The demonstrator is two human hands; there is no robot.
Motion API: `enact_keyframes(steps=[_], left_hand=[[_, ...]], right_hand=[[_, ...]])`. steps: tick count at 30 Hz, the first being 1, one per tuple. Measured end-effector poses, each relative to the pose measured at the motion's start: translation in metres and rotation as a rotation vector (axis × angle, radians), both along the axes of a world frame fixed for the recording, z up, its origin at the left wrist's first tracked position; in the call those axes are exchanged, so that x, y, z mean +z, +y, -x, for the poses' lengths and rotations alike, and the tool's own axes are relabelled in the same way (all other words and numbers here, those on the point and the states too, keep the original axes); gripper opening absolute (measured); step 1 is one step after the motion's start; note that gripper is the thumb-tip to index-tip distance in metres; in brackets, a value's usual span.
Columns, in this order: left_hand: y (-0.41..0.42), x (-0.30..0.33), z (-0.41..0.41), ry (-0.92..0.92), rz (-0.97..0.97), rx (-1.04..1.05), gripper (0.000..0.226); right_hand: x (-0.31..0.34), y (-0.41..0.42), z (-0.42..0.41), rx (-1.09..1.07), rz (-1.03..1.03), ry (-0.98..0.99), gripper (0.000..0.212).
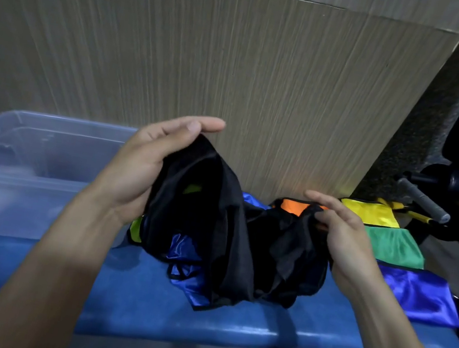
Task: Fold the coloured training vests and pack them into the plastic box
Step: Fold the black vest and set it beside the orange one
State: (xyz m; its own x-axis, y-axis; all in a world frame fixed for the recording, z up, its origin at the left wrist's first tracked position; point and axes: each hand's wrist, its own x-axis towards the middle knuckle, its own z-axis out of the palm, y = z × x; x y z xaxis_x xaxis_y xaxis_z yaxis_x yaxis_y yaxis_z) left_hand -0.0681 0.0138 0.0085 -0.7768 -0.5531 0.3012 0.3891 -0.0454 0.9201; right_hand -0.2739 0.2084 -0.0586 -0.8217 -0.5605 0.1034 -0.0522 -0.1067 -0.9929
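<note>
The blue surface (141, 295) has a smooth, slightly glossy top and a rounded front lip, so slippery fabric could slide off its near edge if dragged that way. On it lies a loose heap, and both hands are in it. The left hand (144, 165) has its grip closed on a raised bunch of the black vest (215, 217), thumb over the top and fingers curled under. The right hand (347, 245) pinches another fold of the same black cloth between thumb and fingertips.

The chief risk, as I judge it, is tangling. The black vest is crumpled and dull, thin and limp, and it drapes over a shiny blue vest (186, 260) whose black-bound edging loops out below. Lifting the black one could pull the blue one along or snag a strap. A lime-yellow vest (137, 229) peeks out under the left wrist and an orange vest (292, 206) shows behind the right fingers; either may be dragged too.

To the right, three vests lie flat as neat rectangles, edges touching: a satin blue folded vest (420, 294) nearest, a green folded vest (395, 245) behind it, a yellow folded vest (370, 212) farthest. A careless sweep of the right arm could undo them.

The plastic box (24, 179), translucent with rounded walls, sits to the left and appears to hold no vests. A wood-grain panel (239, 69) stands behind.
</note>
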Motion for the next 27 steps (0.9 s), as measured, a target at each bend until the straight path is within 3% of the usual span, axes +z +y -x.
enact_keyframes(steps=[4,6,8,9,12,15,17,19,21,23,25,27], left_hand=[[-0.002,-0.009,0.003,-0.181,0.320,0.120,0.023],[0.000,-0.011,0.000,-0.275,0.290,-0.024,0.024],[0.002,-0.009,-0.005,-0.299,0.285,-0.137,0.025],[0.003,-0.008,-0.007,-0.297,0.306,-0.135,0.025],[0.002,-0.008,-0.009,-0.262,0.332,-0.155,0.026],[0.003,-0.006,-0.014,-0.170,0.328,-0.315,0.036],[0.006,-0.005,-0.017,-0.116,0.341,-0.389,0.049],[0.006,-0.003,-0.019,-0.064,0.346,-0.398,0.055],[0.002,0.000,-0.024,-0.052,0.367,-0.374,0.055],[-0.003,0.002,-0.028,-0.121,0.485,-0.310,0.048],[-0.011,-0.001,-0.028,-0.265,0.669,-0.203,0.045],[-0.022,-0.011,-0.023,-0.437,0.892,-0.011,0.044]], right_hand=[[-0.002,0.002,0.001,0.081,-0.035,0.076,0.055],[0.002,0.010,-0.001,0.366,-0.064,-0.039,0.047],[0.008,0.017,-0.004,0.587,-0.244,-0.038,0.030],[0.005,0.018,-0.003,0.579,-0.325,0.018,0.024],[-0.012,0.006,0.001,0.270,-0.370,0.363,0.009],[-0.024,-0.007,-0.012,0.355,-0.271,0.629,0.044],[-0.028,-0.014,-0.026,0.528,-0.381,0.691,0.064],[-0.038,-0.021,-0.029,0.544,-0.553,0.851,0.043],[-0.037,-0.023,-0.020,0.306,-0.621,1.008,0.008],[-0.029,-0.021,-0.003,0.045,-0.428,0.917,0.016],[-0.012,-0.015,0.006,-0.116,-0.064,0.587,0.020],[0.004,-0.010,0.013,-0.205,0.172,0.309,0.018]])
